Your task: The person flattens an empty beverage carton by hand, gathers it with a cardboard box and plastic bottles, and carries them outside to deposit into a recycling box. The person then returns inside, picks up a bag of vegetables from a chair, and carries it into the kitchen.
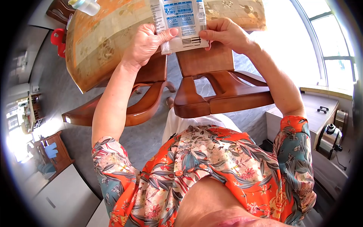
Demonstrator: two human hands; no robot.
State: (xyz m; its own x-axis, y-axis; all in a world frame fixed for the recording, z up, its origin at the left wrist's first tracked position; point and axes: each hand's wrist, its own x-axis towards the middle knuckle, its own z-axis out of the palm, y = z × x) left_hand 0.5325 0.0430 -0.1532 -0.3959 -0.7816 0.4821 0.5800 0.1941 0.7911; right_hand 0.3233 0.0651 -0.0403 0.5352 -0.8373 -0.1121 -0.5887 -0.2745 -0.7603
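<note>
A white packet [180, 28] with blue printed panels and a barcode near its bottom edge is held up above the near edge of the table; its top runs out of view. My left hand [145, 43] grips its left side, thumb pressed on the printed face and fingers behind. On the right side, my right hand [227, 36] pinches the lower corner by the barcode, its fingers partly hidden behind the packet. Both hands are closed on it.
A table with a patterned cover [98, 45] lies ahead, a clear bottle [87, 6] at its far left. Two wooden chairs [223, 99] stand between the table and my body. A red object [58, 41] is beyond the left edge; a cabinet [314, 109] stands right.
</note>
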